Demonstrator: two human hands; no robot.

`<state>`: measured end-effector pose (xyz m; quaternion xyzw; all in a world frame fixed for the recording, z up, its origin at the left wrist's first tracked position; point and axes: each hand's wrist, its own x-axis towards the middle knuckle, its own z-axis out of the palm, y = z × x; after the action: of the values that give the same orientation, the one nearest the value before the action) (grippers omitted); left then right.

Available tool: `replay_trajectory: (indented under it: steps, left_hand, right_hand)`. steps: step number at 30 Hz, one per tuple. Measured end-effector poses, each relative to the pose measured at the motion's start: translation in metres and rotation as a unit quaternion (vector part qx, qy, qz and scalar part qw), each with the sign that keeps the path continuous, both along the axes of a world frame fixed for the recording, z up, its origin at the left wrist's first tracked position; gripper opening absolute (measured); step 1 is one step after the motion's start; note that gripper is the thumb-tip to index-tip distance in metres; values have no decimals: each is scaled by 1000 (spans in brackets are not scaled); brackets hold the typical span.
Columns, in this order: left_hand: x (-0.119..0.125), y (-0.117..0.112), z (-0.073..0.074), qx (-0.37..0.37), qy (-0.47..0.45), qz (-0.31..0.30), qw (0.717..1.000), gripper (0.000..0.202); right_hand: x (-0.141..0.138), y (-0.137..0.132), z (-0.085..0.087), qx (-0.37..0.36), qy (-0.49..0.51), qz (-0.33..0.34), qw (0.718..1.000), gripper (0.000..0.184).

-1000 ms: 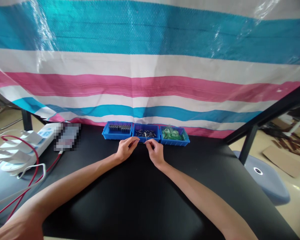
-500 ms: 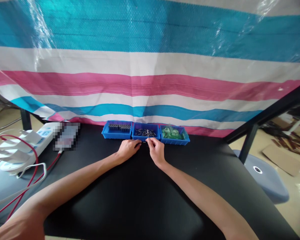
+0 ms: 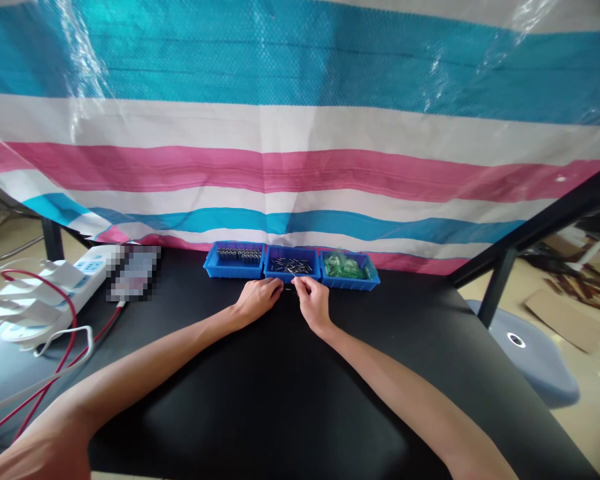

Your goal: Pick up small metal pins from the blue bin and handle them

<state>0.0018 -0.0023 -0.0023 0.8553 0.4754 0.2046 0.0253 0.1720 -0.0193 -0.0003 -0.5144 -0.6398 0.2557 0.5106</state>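
My left hand (image 3: pixel 259 297) rests on the black table in front of the bins, its fingers closed at a small dark piece that they mostly hide. My right hand (image 3: pixel 314 303) is close beside it, thumb and finger pinched at the front rim of the middle blue bin (image 3: pixel 275 275). A thin metal pin (image 3: pixel 293 272) shows faintly at the right fingertips. Loose slim metal pins (image 3: pixel 293 265) lie scattered inside that bin. Between my hands, a small dark item with a pale spot (image 3: pixel 289 289) is too small to name.
The left blue bin (image 3: pixel 233 272) holds rows of short dark cylinders (image 3: pixel 240 255); the right bin (image 3: pixel 353 283) holds green translucent pieces (image 3: pixel 347 265). A power strip (image 3: pixel 87 267) with chargers and red and white cables lies left. A striped sheet (image 3: pixel 300 167) hangs behind. A grey stool (image 3: pixel 535 360) stands right.
The thin metal pin stood upright above my right fingertips; now it is tilted or lowered and barely shows. Both hands have stayed almost in place.
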Motion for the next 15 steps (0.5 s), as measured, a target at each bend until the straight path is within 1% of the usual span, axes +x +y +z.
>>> replay_trajectory:
  steps: [5,10,13,15]
  left_hand:
    - [1,0,-1,-7,23,-6,1000,23]
    - [1,1,-2,-24,34,-8,999,22]
    - [1,0,-1,-22,17,-9,1000,19]
    - [1,0,0,-11,-14,-20,1000,18]
  right_hand:
    - [0,0,0,4,-7,-1,1000,36]
    - [0,1,0,10,10,0,1000,33]
    - [0,2,-1,15,14,7,1000,31]
    - [0,1,-1,17,2,13,1000,30]
